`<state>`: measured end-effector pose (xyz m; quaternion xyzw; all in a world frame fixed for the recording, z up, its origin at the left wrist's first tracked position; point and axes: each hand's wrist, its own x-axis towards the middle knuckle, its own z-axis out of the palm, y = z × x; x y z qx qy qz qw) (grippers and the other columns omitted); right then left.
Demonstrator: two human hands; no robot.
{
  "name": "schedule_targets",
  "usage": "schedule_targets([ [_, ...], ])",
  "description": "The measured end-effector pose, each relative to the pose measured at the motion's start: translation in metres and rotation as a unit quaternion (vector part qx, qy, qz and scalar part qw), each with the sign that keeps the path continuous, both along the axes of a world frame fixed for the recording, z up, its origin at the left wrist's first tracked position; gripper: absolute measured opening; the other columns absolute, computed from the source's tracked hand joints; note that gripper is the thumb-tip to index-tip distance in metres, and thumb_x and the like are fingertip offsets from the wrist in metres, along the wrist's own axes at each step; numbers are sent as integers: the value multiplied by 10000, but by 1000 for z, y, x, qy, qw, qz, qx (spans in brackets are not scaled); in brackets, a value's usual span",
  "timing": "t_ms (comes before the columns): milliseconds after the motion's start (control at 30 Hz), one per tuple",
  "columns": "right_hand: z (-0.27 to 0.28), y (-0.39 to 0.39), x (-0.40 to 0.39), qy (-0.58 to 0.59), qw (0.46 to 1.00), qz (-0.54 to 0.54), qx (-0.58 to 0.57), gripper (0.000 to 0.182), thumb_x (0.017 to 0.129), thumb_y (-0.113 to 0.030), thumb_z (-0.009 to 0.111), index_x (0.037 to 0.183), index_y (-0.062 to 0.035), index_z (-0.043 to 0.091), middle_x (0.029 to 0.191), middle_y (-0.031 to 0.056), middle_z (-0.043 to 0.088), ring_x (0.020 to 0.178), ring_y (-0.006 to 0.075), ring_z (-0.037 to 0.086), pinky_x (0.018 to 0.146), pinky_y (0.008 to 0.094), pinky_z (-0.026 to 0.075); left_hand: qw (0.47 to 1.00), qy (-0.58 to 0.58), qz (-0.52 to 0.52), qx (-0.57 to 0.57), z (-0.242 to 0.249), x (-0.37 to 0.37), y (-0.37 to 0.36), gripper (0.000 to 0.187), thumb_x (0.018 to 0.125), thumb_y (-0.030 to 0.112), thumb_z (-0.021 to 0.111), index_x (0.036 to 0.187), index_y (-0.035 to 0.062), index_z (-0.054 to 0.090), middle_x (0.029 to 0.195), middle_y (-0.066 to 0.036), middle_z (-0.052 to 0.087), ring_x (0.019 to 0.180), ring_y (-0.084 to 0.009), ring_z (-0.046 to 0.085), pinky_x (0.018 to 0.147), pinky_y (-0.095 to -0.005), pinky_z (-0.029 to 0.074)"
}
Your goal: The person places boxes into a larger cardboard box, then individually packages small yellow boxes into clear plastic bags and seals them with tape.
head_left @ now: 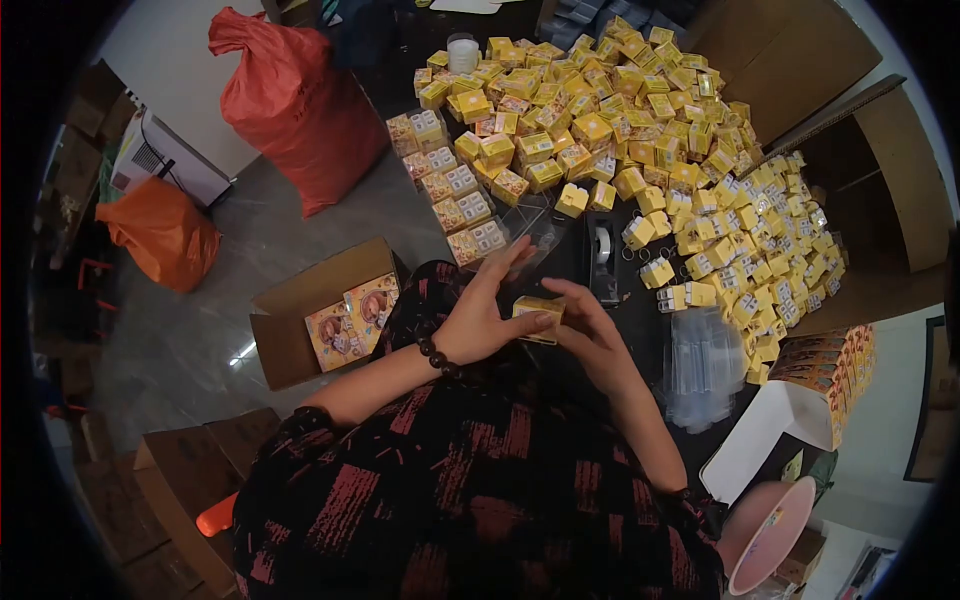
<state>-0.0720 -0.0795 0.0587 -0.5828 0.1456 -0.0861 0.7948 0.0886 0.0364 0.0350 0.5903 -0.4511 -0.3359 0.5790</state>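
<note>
A small yellow box (540,305) is between my hands, close in front of my body. My left hand (485,315) has its thumb laid across the box's near face, while its long fingers reach forward to the edge of a clear plastic case (540,228). On the box's right side is my right hand (597,345), with thumb and forefinger apart around its edge; firm contact there is hard to make out. Just beyond stands a black tape dispenser (602,255). Left of the clear case runs a row of packs (462,210), each with white-and-yellow pieces.
A large heap of yellow boxes (590,120) covers the table's far side, with keyring-bearing yellow blocks (750,250) at right. Clear plastic sleeves (703,365) lie nearby. A carton (285,345) holds printed boxes at left. Red sack (300,120) and pink basin (775,540) flank the table.
</note>
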Motion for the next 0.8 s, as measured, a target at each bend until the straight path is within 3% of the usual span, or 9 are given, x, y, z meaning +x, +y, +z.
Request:
schedule_targets([
  [133, -21, -7, -10, -8, 997, 42, -67, 393, 847, -27, 543, 1221, -56, 427, 1188, 95, 533, 1113, 188, 541, 975, 328, 420, 998, 46, -33, -30, -8, 0, 0, 791, 863, 207, 682, 1477, 47, 209, 1443, -134, 371, 1317, -225, 378, 1096, -357, 275],
  [167, -28, -10, -10, -58, 997, -39, -28, 408, 841, -41, 555, 1224, -62, 417, 1201, 105, 526, 1124, 223, 543, 972, 359, 437, 998, 46, -34, -29, -9, -2, 0, 791, 863, 207, 682, 1477, 47, 209, 1443, -134, 371, 1317, -225, 378, 1096, -357, 275],
  [233, -14, -14, -8, -147, 970, -173, 91, 498, 824, -72, 547, 1293, -73, 379, 1242, 143, 495, 1139, 318, 544, 957, 439, 475, 977, 196, -46, -72, -10, -6, -1, 598, 941, 120, 561, 1453, 42, 263, 1371, -118, 439, 1220, -186, 479, 1017, -317, 386],
  [300, 11, -20, 0, -143, 944, -294, 51, 591, 831, -90, 511, 1386, -85, 309, 1270, 159, 468, 1120, 337, 553, 963, 440, 471, 983, 168, -57, -49, -4, -8, 1, 535, 957, 87, 510, 1442, 43, 289, 1363, -113, 444, 1190, -173, 503, 987, -297, 403],
  [367, -1, -39, -2, -125, 941, -314, 7, 613, 838, -80, 477, 1422, -86, 294, 1307, 150, 441, 1157, 305, 528, 974, 428, 456, 988, 139, -68, -28, -2, -10, 2, 480, 974, 55, 459, 1432, 44, 316, 1355, -109, 449, 1159, -160, 526, 957, -278, 420],
  [433, -33, -60, -7, -50, 939, -271, -206, 567, 843, -68, 476, 1396, -74, 351, 1297, 115, 440, 1190, 254, 492, 995, 378, 426, 990, 116, -74, -37, -3, -11, 1, 440, 975, 50, 454, 1406, 46, 365, 1325, -108, 462, 1106, -160, 563, 903, -265, 447],
  [467, -45, -62, -9, -47, 941, -257, -215, 550, 839, -34, 462, 1382, -61, 382, 1284, 86, 440, 1185, 195, 470, 989, 322, 400, 990, 116, -74, -37, -2, -11, 0, 440, 975, 50, 454, 1406, 46, 365, 1325, -108, 462, 1106, -160, 563, 903, -265, 447],
  [667, -19, -40, -9, 12, 965, -200, -168, 530, 824, 89, 526, 1324, -47, 413, 1142, 41, 431, 1098, 121, 482, 905, 230, 401, 998, 37, -52, -26, -7, -9, 1, 415, 970, 41, 454, 1381, 40, 394, 1283, -115, 476, 1069, -184, 595, 859, -266, 468],
  [800, -33, -48, -13, -18, 969, -185, -165, 527, 850, 63, 544, 1338, -52, 384, 1140, 40, 455, 1084, 129, 505, 887, 234, 421, 998, 15, -56, -31, -7, -10, -2, 411, 966, 30, 456, 1373, 41, 404, 1330, -132, 439, 1065, -192, 601, 837, -265, 476],
])
